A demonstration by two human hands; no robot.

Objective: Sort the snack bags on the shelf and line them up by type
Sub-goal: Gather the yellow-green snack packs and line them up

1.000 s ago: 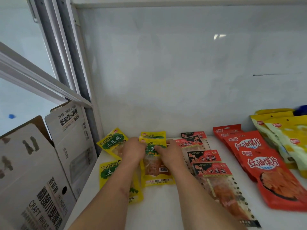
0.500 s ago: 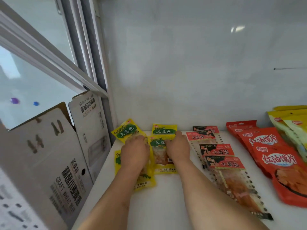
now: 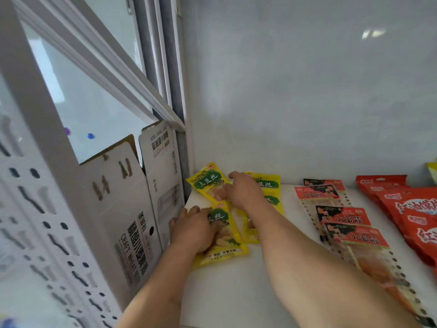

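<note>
- The shelf (image 3: 236,287) is a smooth white board, flat and matte, running back to a pale glossy rear wall (image 3: 307,102).
- Four yellow snack bags sit in the far left corner, all of crinkly shiny plastic with green labels and a clear window showing pale strips inside.
- The left hand (image 3: 192,230) lies palm down on the nearest yellow bag (image 3: 224,247), its fingers (image 3: 189,210) spread and only slightly bent, pressing the top left part of the pack near the shelf's left edge; it grips nothing.
- The right hand (image 3: 243,192) reaches farther back, resting flat across the rear yellow bags (image 3: 267,185), fingers loosely extended, with one fingertip just beside the tilted yellow bag (image 3: 208,185) in the corner. I cannot tell whether it pinches any pack.
- The tilted bag leans at an angle; the others lie flat, overlapping one another.
- To the right, apart from the yellow group, a row of long clear packs with red and black headers (image 3: 343,218) runs front to back, their edges punched with small round holes.
- Farther right lie big glossy red bags (image 3: 411,214), overlapping like tiles.
- Left of the shelf stands a white cardboard box (image 3: 132,209) with open flaps and black printing, beside a grey metal frame (image 3: 165,67).
</note>
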